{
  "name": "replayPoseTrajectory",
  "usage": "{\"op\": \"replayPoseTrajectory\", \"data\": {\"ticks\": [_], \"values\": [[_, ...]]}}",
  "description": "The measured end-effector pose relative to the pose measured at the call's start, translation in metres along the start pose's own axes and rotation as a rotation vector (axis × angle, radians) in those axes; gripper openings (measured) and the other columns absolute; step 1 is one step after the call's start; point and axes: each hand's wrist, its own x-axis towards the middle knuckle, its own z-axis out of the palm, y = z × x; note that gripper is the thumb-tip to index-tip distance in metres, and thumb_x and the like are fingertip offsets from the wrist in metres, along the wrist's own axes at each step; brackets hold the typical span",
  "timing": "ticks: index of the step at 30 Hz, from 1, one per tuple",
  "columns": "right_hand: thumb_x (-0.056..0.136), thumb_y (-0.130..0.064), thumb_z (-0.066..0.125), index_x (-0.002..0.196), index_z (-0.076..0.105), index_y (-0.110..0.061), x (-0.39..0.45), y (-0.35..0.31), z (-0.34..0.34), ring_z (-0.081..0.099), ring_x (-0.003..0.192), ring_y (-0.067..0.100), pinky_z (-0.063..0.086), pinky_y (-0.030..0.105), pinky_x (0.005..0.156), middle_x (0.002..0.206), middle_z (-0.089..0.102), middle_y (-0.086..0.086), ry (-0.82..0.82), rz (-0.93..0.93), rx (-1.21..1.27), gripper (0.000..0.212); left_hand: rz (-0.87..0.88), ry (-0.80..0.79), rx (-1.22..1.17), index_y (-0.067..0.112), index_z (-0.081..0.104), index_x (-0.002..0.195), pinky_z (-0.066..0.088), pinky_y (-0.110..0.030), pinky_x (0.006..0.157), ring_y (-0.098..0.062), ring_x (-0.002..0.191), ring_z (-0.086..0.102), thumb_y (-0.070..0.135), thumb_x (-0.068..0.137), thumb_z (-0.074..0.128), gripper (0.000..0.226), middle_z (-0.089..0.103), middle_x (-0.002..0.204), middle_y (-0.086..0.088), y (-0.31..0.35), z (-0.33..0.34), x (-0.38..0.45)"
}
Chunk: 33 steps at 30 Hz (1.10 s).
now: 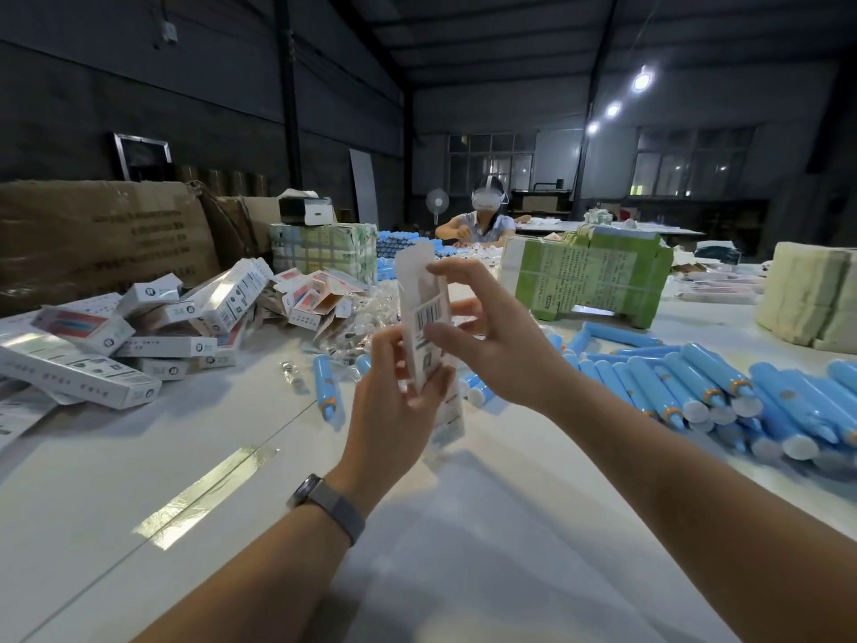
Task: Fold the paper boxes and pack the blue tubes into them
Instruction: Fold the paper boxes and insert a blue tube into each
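Both hands hold one white paper box [424,299] upright above the table, barcode side toward me, its top flap standing open. My left hand [394,401] grips the lower part of the box from the left. My right hand [491,336] pinches its right edge, with one finger on the upper part and the thumb by the barcode. A heap of blue tubes [723,392] with orange collars and white caps lies to the right. One single blue tube [327,387] lies on the table left of my hands.
Folded white boxes [153,331] are piled at the left on the white table [463,526]. Green bundles of flat cartons [584,276] stand behind, a pale bundle [811,299] at far right, brown cardboard [92,234] at far left. Another person [482,220] sits opposite.
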Motion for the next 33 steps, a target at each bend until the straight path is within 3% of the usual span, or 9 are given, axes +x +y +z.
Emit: {"op": "replayPoseTrajectory", "data": {"ticks": [3,5,7,9,14,20,30,33], "values": [[0.089,-0.008,0.069,0.121,0.042,-0.044,-0.003,0.002,-0.002,0.07,0.085,0.018,0.061,0.038,0.075,0.114,0.06,-0.008,0.04,0.057,0.137,0.056,-0.033,-0.112,-0.057,0.041,0.037,0.116,0.061,-0.032,0.075,-0.002,0.098,0.067,0.031,0.087,0.068,0.043,0.063,0.109,0.027,0.003,0.002,-0.003],[0.087,-0.006,0.071,0.122,0.042,-0.041,-0.007,0.006,-0.005,0.071,0.083,0.022,0.061,0.04,0.073,0.109,0.062,-0.007,0.099,0.076,0.168,0.057,-0.026,-0.135,-0.093,0.04,0.03,0.131,0.062,-0.036,0.079,-0.001,0.102,0.065,0.03,0.094,0.063,0.051,0.061,0.11,0.028,0.008,0.001,-0.003],[0.085,-0.008,0.072,0.118,0.044,-0.037,-0.012,0.01,-0.006,0.07,0.081,0.018,0.06,0.033,0.068,0.105,0.064,-0.012,0.153,0.088,0.213,0.052,0.032,-0.133,-0.114,0.048,0.019,0.143,0.061,-0.034,0.08,-0.006,0.103,0.066,0.037,0.099,0.049,0.054,0.061,0.113,0.024,0.014,-0.003,-0.003],[0.086,-0.011,0.072,0.112,0.047,-0.037,-0.017,0.012,-0.005,0.069,0.079,0.017,0.056,0.024,0.061,0.103,0.066,-0.014,0.186,0.097,0.235,0.045,0.093,-0.116,-0.095,0.059,0.017,0.141,0.06,-0.029,0.078,-0.005,0.101,0.067,0.037,0.101,0.04,0.051,0.061,0.112,0.027,0.021,-0.005,-0.003],[0.087,-0.007,0.071,0.106,0.055,-0.032,-0.021,0.012,0.0,0.068,0.075,0.032,0.053,0.024,0.054,0.105,0.067,0.004,0.206,0.073,0.284,0.035,0.146,-0.077,-0.027,0.051,0.023,0.142,0.061,-0.027,0.072,-0.006,0.093,0.071,0.033,0.101,0.04,0.047,0.063,0.113,0.032,0.027,-0.007,-0.002],[0.091,-0.003,0.065,0.115,0.053,-0.025,-0.027,0.014,-0.003,0.071,0.078,0.029,0.059,0.04,0.062,0.109,0.069,0.004,0.165,0.078,0.325,0.035,0.116,-0.081,-0.017,0.048,0.042,0.123,0.061,-0.043,0.065,-0.015,0.084,0.07,0.042,0.097,0.047,0.027,0.064,0.106,0.02,0.029,-0.008,0.001],[0.09,-0.007,0.064,0.105,0.063,-0.024,-0.03,0.015,-0.01,0.067,0.075,0.018,0.057,0.039,0.068,0.101,0.071,0.001,0.09,0.074,0.331,0.023,0.117,-0.096,-0.028,0.053,0.045,0.116,0.058,-0.052,0.064,-0.022,0.078,0.068,0.036,0.096,0.05,0.026,0.065,0.094,0.008,0.034,-0.009,0.0],[0.084,-0.014,0.067,0.099,0.065,-0.023,-0.029,0.013,-0.016,0.066,0.077,0.013,0.055,0.031,0.07,0.093,0.073,-0.006,0.071,0.073,0.304,0.018,0.137,-0.108,-0.033,0.047,0.046,0.115,0.058,-0.049,0.06,-0.021,0.072,0.066,0.035,0.096,0.051,0.023,0.065,0.09,0.011,0.036,-0.008,-0.001]]}}
